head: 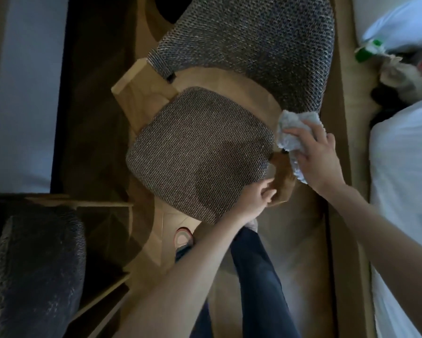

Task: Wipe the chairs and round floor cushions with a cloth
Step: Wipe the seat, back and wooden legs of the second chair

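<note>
A wooden chair with a grey woven seat pad and a curved woven backrest stands below me. My right hand is shut on a pale blue cloth, pressed against the chair's right wooden arm where the backrest ends. My left hand grips the front right corner of the seat, fingers curled on the wooden frame. A second woven chair back shows at the lower left.
A bed with white bedding runs along the right edge, with a wooden bed frame close beside the chair. Bags and clutter lie at the upper right. My leg and shoe stand beside the chair. Dark floor lies to the left.
</note>
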`<action>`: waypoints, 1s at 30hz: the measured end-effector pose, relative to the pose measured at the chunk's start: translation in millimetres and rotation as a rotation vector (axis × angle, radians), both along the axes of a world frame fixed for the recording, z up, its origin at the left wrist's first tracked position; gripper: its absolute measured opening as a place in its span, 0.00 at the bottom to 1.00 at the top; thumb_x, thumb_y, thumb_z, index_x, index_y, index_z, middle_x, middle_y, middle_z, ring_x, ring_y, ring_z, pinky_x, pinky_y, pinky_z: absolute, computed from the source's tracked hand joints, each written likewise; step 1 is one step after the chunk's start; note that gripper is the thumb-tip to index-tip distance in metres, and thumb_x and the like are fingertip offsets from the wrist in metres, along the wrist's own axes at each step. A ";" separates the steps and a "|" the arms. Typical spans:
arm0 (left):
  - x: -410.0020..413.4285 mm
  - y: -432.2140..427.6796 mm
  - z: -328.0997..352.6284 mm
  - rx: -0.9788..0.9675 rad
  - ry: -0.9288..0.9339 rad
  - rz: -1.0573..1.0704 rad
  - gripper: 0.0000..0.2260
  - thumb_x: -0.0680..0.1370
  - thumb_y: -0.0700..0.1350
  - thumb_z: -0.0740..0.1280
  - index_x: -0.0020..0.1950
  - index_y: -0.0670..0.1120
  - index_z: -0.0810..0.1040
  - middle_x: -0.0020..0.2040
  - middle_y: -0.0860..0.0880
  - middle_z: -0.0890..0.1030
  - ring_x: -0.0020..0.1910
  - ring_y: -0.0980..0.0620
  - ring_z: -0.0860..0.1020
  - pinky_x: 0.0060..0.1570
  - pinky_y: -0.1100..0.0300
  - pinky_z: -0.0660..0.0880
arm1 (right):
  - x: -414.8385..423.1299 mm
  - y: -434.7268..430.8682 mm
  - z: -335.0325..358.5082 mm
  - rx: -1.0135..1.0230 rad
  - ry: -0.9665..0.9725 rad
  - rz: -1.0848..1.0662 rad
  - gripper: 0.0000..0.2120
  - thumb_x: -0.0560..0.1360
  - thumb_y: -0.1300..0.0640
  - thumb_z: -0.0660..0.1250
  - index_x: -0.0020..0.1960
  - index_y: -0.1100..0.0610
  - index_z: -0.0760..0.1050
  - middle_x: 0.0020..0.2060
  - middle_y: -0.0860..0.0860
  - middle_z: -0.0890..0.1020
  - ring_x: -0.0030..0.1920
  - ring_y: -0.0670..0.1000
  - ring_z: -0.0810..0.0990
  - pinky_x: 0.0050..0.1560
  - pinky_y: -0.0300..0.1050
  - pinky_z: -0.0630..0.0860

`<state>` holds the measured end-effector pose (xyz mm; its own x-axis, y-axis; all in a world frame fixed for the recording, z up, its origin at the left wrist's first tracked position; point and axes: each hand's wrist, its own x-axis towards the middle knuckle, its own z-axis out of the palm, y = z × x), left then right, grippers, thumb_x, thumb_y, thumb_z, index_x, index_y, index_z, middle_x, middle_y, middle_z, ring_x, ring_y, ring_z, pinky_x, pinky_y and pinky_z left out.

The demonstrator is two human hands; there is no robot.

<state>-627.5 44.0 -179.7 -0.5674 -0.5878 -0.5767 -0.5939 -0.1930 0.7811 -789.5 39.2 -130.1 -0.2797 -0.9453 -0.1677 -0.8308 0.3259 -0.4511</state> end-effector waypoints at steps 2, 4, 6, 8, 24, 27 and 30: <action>37.7 -21.2 -2.8 -0.090 -0.030 -0.046 0.20 0.82 0.43 0.60 0.74 0.41 0.65 0.69 0.41 0.72 0.61 0.43 0.77 0.59 0.56 0.74 | 18.1 -5.4 -0.5 -0.030 0.000 -0.021 0.23 0.75 0.64 0.63 0.69 0.50 0.71 0.71 0.54 0.65 0.61 0.66 0.66 0.55 0.61 0.71; 74.2 -46.3 -5.3 -0.200 -0.063 -0.051 0.20 0.82 0.44 0.60 0.74 0.43 0.65 0.69 0.42 0.72 0.62 0.45 0.77 0.59 0.57 0.73 | 41.8 -16.0 -5.9 -0.047 0.016 -0.038 0.22 0.75 0.63 0.63 0.68 0.51 0.71 0.70 0.55 0.65 0.60 0.65 0.66 0.53 0.60 0.71; 104.9 -71.4 -10.4 -0.251 -0.092 -0.022 0.19 0.82 0.43 0.59 0.74 0.43 0.66 0.69 0.43 0.72 0.61 0.45 0.77 0.60 0.57 0.73 | 67.2 -30.4 -18.2 -0.055 0.033 -0.053 0.22 0.76 0.62 0.63 0.69 0.50 0.70 0.70 0.55 0.65 0.60 0.64 0.66 0.53 0.59 0.71; 127.2 -96.0 -20.3 -0.283 -0.103 -0.018 0.19 0.82 0.43 0.59 0.74 0.43 0.66 0.70 0.43 0.72 0.62 0.46 0.76 0.60 0.60 0.71 | 91.8 -47.5 -36.9 -0.078 0.026 -0.094 0.21 0.76 0.62 0.62 0.69 0.51 0.70 0.69 0.56 0.66 0.59 0.64 0.67 0.56 0.59 0.70; 144.9 -193.1 -240.4 -1.076 -0.282 -0.014 0.16 0.81 0.48 0.60 0.69 0.52 0.73 0.67 0.54 0.71 0.63 0.51 0.65 0.61 0.54 0.62 | 148.0 -139.9 -287.3 -0.335 0.163 -0.239 0.19 0.74 0.52 0.64 0.65 0.49 0.71 0.64 0.53 0.70 0.58 0.58 0.68 0.58 0.52 0.69; 142.4 -199.0 -255.9 -1.248 -0.263 0.047 0.14 0.80 0.49 0.61 0.64 0.54 0.77 0.63 0.54 0.74 0.59 0.51 0.68 0.57 0.52 0.65 | 147.6 -149.6 -304.0 -0.444 0.248 -0.281 0.17 0.73 0.48 0.63 0.61 0.49 0.74 0.57 0.51 0.74 0.53 0.56 0.70 0.49 0.49 0.71; 137.5 -201.0 -260.1 -1.290 -0.285 0.066 0.13 0.80 0.49 0.60 0.63 0.55 0.76 0.63 0.54 0.73 0.60 0.51 0.67 0.58 0.51 0.65 | 144.3 -154.3 -311.8 -0.474 0.268 -0.287 0.18 0.73 0.47 0.61 0.62 0.49 0.74 0.56 0.51 0.74 0.53 0.56 0.70 0.50 0.49 0.71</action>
